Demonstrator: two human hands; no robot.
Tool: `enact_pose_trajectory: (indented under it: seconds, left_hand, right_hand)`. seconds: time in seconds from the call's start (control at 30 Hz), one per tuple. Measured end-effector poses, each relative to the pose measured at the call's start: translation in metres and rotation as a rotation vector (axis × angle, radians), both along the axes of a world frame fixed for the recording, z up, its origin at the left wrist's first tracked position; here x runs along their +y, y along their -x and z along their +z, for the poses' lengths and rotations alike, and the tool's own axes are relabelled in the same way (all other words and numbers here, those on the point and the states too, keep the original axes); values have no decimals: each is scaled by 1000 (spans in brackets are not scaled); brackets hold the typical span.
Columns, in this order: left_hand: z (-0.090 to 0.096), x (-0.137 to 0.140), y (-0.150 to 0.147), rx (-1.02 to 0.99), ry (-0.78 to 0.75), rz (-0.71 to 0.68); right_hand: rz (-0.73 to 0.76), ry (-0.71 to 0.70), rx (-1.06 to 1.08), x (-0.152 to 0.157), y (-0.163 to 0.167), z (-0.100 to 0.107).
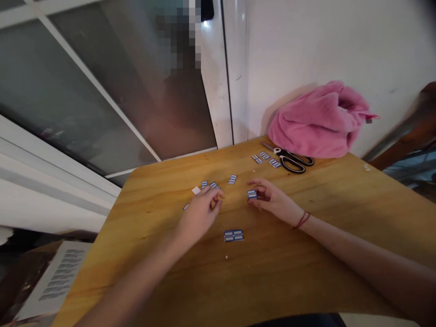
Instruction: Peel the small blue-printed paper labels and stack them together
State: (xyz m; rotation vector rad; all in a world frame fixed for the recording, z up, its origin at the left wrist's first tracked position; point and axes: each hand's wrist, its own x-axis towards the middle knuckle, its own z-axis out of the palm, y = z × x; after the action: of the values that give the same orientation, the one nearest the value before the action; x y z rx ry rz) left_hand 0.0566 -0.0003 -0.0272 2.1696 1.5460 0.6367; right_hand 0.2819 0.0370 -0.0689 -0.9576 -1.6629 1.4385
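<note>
My right hand (272,197) holds a small white label sheet with blue borders (252,195) between thumb and fingers, just above the wooden table; the index finger is extended over it. My left hand (202,206) is over the left part of the table, its fingers loosely curled and the thumb apart from them, with nothing visible between. Under and beyond its fingers lie blue-bordered labels (214,185) and a plain white paper piece (196,190). Another label piece (232,179) lies between the hands. Nearer to me a four-box label piece (234,235) lies flat.
Black-handled scissors (293,161) lie at the back right, beside several label pieces (265,156). A pink plush cloth (316,120) sits behind them against the white wall. A framed glass door (136,91) borders the table's far left. A small white bit (226,257) lies near the front.
</note>
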Motion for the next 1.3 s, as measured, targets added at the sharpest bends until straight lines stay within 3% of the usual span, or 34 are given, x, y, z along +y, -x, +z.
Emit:
enact_pose_trajectory:
  seconds: [0.17, 0.33, 0.63, 0.8, 0.97, 1.13, 1.3]
  left_hand:
    - [-3, 84, -16, 80, 8, -51]
    - [-17, 111, -31, 114, 69, -57]
    - [-16, 103, -25, 3, 93, -7]
    - [-5, 70, -30, -147, 153, -33]
    - [-19, 37, -47, -352, 123, 38]
    - [-34, 25, -56, -400, 35, 129]
    - [-24, 36, -40, -261, 24, 94]
  right_hand:
    - [-60, 45, -6, 8, -1, -7]
    - [-94, -67, -50, 6, 1, -13]
    - [-113, 45, 92, 10, 6, -17]
    - [-154, 56, 74, 7, 7, -14]
    - [-34, 32, 123, 4, 10, -15]
    - [33, 49, 117, 0, 10, -15]
    - [91, 73, 87, -2, 9, -14]
